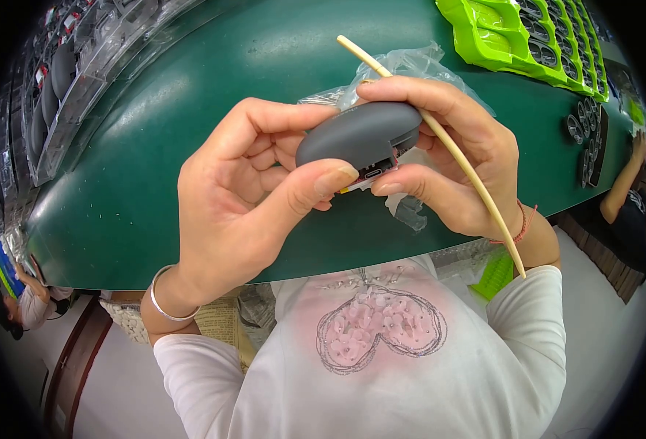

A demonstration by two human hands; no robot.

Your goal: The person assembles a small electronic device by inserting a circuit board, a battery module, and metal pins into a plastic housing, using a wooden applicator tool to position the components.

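Gripping with the left hand point(239, 192), by thumb at the near edge and fingertips at the far edge, a dark grey shell point(352, 135). Steadying it from the other side with the right hand point(485, 146), by forefinger along the upper edge and by thumb close under the cut-away end; hard to tell whether touching there or just beside. Also holding in the right hand a thin pale stick point(470, 171), tucked under the forefinger and slanting across the palm toward the wrist. Seen from the head view, held up between both hands over a green table point(140, 219), not resting on it. Engaged, by the look of it, in fitting or checking at the cut-away end. Calling next, as a judgement, for a firm left hold, for light pressure from the right thumb and forefinger, and for care around the bare insides. Smooth, matt and rounded like a pebble on top; notched at the right end, with a small dark port point(373, 173) showing and specks of red and yellow under the edge, too small to make out further. Backed on the table by a crumpled clear bag point(427, 62), with a bright green tray point(481, 45) at upper right and clear trays point(111, 62) at upper left.
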